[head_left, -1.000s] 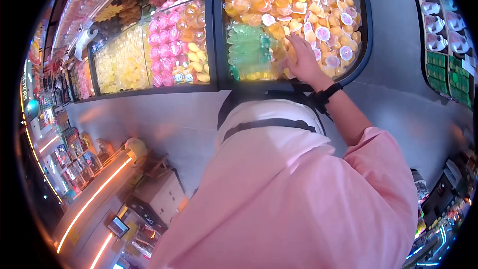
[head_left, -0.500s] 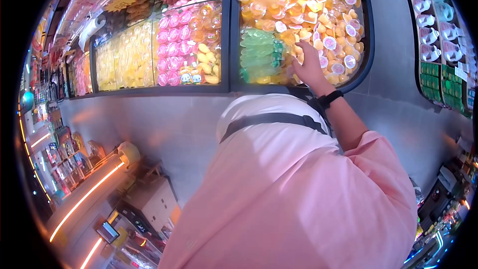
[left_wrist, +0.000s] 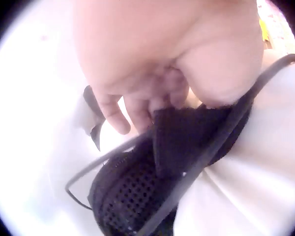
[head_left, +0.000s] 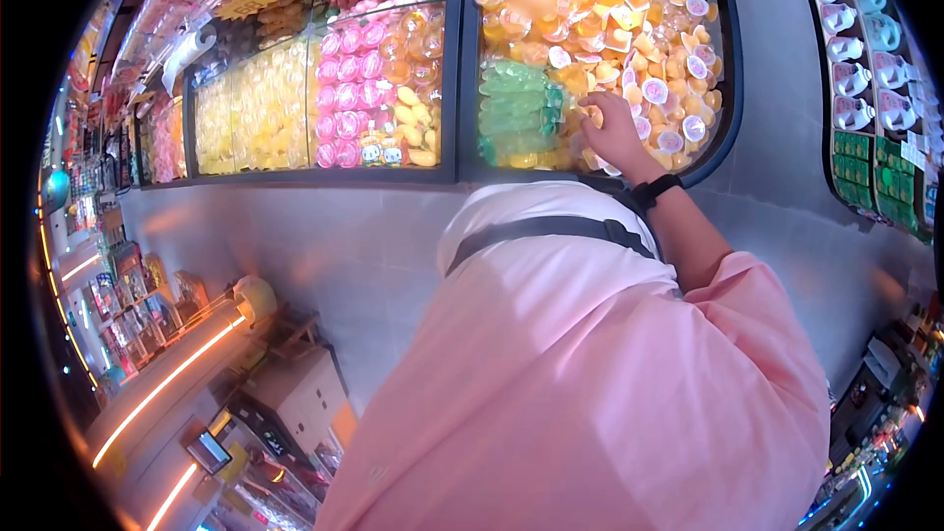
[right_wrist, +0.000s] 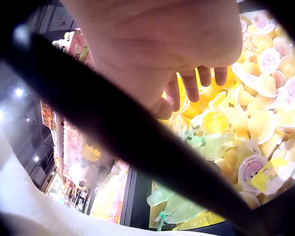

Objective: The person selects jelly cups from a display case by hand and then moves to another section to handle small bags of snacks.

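Dozens of jelly cups fill a black-rimmed bin, right hand bent above them.
Grey floor runs past its curved edge; domed plastic, round lids printed too small to read, long green packs alongside. I can't tell whether either hand grips anything; the left hand hangs by black mesh.

Right arm: forearm slants up and left, right of centre in head view; wrist roughly in line with it. Right hand upper right of centre, fingers bent, thumb toward forefinger; can't tell if tips meet. Right wrist view: palm across top, fingers pointing down at centre. Left hand fills top of left wrist view, fingers hanging loosely curled, some tips hidden.
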### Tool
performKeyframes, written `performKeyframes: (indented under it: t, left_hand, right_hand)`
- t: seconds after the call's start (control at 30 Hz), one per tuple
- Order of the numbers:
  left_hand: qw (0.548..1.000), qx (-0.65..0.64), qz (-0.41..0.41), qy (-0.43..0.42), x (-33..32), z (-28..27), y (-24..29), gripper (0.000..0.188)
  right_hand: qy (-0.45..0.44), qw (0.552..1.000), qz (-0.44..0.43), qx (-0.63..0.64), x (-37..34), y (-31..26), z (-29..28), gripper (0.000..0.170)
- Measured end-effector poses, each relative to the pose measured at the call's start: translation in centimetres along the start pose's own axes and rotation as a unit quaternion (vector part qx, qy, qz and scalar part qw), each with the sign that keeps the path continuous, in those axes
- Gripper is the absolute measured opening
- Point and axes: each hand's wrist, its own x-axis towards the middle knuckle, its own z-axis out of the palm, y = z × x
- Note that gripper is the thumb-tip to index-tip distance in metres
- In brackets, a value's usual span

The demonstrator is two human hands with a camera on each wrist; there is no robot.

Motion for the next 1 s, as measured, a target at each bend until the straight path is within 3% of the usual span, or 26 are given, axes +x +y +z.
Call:
performKeyframes:
  t: [0.3, 0.67, 0.9, 1.0]
  left_hand:
    - [1.000, -0.003, -0.013, 0.005, -1.0, 0.3, -0.2, 0.023]
    - [0.999, 0.019, -0.034, -0.021, -4.1, 1.3, -1.7, 0.021]
    - [0.994, 0.087, -0.012, -0.066, -5.4, 0.2, -3.6, 0.020]
    - [0.979, 0.186, 0.057, -0.061, -2.0, -2.7, -4.7, 0.020]
  right_hand:
    - [-0.034, 0.999, 0.010, 0.013, 0.5, 2.4, -0.8, 0.024]
    - [-0.009, 1.000, -0.028, 0.005, 1.0, 2.6, 0.2, 0.023]
    - [-0.033, 0.999, 0.041, -0.014, -0.1, 2.4, 0.5, 0.028]
    - [-0.103, 0.985, 0.136, 0.004, -0.8, 3.4, 0.1, 0.039]
